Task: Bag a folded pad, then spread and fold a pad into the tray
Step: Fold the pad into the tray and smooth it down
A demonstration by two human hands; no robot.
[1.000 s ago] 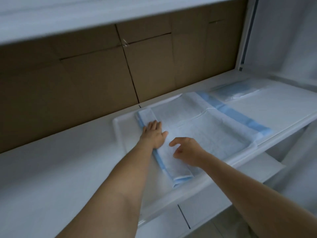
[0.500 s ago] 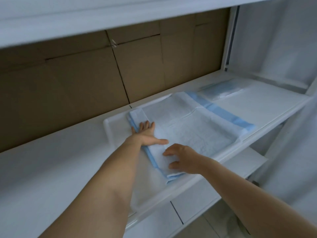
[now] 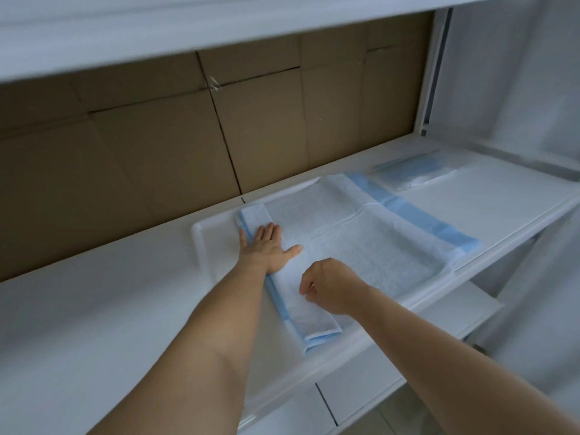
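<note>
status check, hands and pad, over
Left hand flat, pressing the folded strip of the pad. Right hand curled on that strip nearer its front end. Pad half spread in the tray. Nothing in the way.

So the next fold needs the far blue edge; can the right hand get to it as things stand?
Probably yes. The right hand holds nothing firmly and sits over the pad; nothing lies between it and the blue edge.

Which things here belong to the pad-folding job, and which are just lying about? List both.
Job in hand:
- pad, partly folded
- tray
- left hand, flat on the fold
- right hand, fingers curled at the fold
- bagged pad

Lying about:
- cardboard
- shelf
</note>
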